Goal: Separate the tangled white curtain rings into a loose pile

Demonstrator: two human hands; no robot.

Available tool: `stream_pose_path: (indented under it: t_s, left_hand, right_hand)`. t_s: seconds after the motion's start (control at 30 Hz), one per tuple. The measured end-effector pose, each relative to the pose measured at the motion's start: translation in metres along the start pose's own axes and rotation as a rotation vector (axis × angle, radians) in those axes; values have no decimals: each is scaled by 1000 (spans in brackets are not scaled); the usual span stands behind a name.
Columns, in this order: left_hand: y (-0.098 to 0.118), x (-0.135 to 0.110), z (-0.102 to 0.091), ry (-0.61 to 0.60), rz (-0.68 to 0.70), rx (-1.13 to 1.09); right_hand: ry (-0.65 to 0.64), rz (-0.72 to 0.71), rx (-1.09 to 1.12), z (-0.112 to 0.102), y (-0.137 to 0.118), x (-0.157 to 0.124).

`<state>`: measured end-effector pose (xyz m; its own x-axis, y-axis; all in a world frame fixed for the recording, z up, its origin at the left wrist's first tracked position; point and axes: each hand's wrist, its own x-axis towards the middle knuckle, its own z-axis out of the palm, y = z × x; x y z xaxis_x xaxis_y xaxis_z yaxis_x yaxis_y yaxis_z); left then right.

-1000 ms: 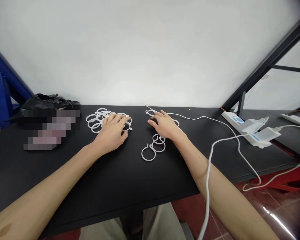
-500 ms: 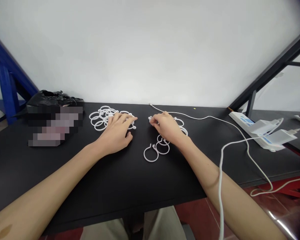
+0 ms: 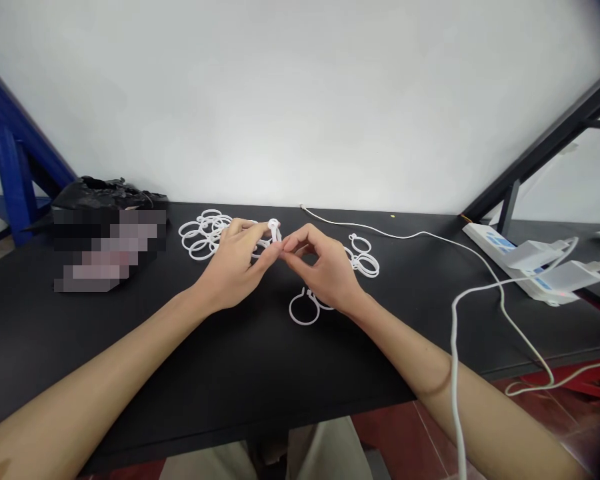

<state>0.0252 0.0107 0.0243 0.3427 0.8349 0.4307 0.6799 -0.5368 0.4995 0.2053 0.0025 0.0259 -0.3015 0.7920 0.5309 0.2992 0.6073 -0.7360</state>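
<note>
Between my two hands a white plastic ring (image 3: 275, 230) is held up, seen nearly edge-on, with a small knob or eyelet at its top. My left hand (image 3: 233, 267) is closed on it with thumb and fingers, and parts of other rings show behind the fingers. From the other side, my right hand (image 3: 325, 263) pinches its lower end. A pile of white rings (image 3: 200, 250) lies beside my left hand. Past my right hand lie several more rings (image 3: 367, 265), and a ring with a gap in it (image 3: 304, 310) lies nearer me, with another partly hidden under the hand.
A black plastic bag (image 3: 100, 193), partly blurred out, sits at the left of the black table (image 3: 220, 373). On the right is a white power strip (image 3: 510, 263) with plugged-in adapters. A white cable (image 3: 453, 333) runs across my right forearm. A wall stands behind.
My right hand has moved left to meet my left hand. A white ring is now raised between them, and the left fingers have gone from spread over the pile to closed on it.
</note>
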Motion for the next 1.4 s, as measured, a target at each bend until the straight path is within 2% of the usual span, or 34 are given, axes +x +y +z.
stream_pose_path:
  t_s: [0.2,0.33,0.43,0.6,0.77,1.1,1.2,1.3,1.4]
  left_hand:
    - [-2,0,0,97,12,31]
    - [-5,0,1,168,158,110]
    - [-6,-1,4,163,265,131]
    - [-5,-3,7,156,329,123]
    - [-5,-3,8,146,332,111]
    - [-5,-3,8,121,306,122]
    - [-12,-2,-2,38,261,222]
    - [-26,1,-21,-87,197,366]
    - [-41,3,-39,-68,108,397]
  right_hand:
    - [-28,22,0,2,0,-3]
    - [-20,54,-44,0,0,-2]
    - [10,94,-55,-1,2,0]
    - [27,84,-120,-3,2,2]
    - [32,41,-138,-6,0,4]
    - [46,58,-123,-3,3,2]
    - [20,91,-161,-6,7,3]
    - [70,130,-306,-14,11,5]
    - [102,147,-515,-24,14,7]
